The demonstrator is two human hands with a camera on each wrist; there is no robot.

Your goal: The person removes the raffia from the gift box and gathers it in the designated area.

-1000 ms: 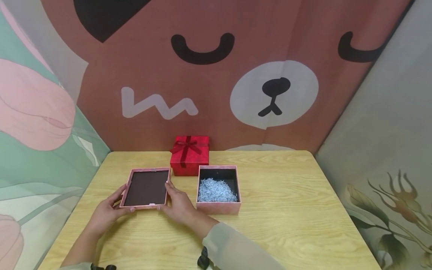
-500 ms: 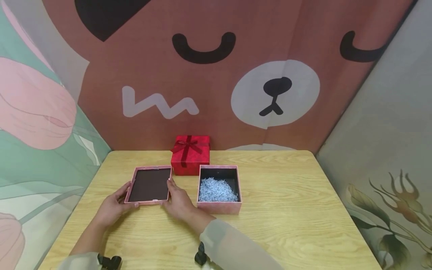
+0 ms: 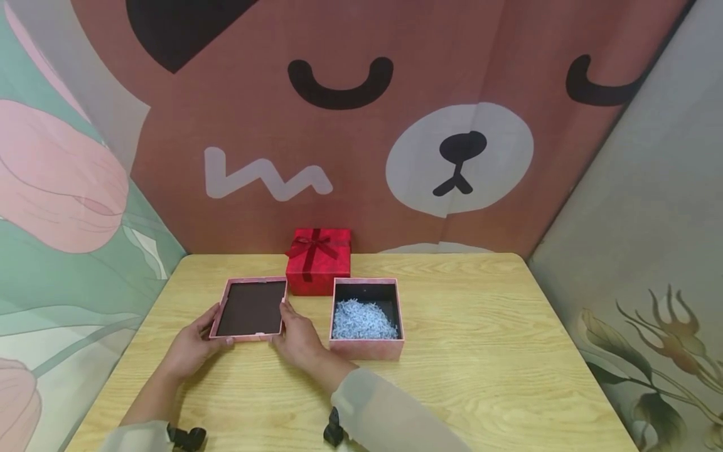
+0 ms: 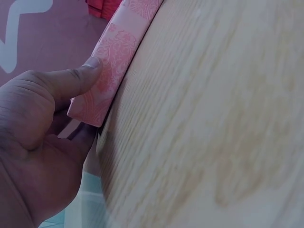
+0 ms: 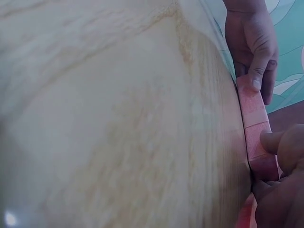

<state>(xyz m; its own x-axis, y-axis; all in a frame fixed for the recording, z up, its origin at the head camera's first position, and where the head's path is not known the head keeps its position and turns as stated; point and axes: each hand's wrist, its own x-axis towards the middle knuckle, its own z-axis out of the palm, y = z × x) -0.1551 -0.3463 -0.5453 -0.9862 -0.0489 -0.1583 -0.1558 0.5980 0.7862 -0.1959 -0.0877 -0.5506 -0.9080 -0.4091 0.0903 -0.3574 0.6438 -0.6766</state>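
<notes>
A pink patterned box lid [image 3: 252, 309] lies inside-up on the left part of the table, its dark lining showing. My left hand [image 3: 189, 351] grips its left front corner, the thumb against the pink side wall in the left wrist view. At the lid's right front corner my right hand [image 3: 299, 339] holds on, thumb on the front wall in the right wrist view. Just right of that hand stands a pink box [image 3: 366, 349] without a cover. Pale blue shredded paper [image 3: 361, 319] is heaped inside, leaving some of the black interior visible.
Behind the lid and the pink box, a red gift box [image 3: 319, 257] with a dark red ribbon bow stands near the table's back edge. The wooden table [image 3: 480, 339] meets a bear-printed backdrop [image 3: 361, 144] at the rear, with printed panels on both sides.
Both hands have shifted the lid slightly to the right and away from me. Over the last half second they stay almost still. The pink box and red gift box stay put.
</notes>
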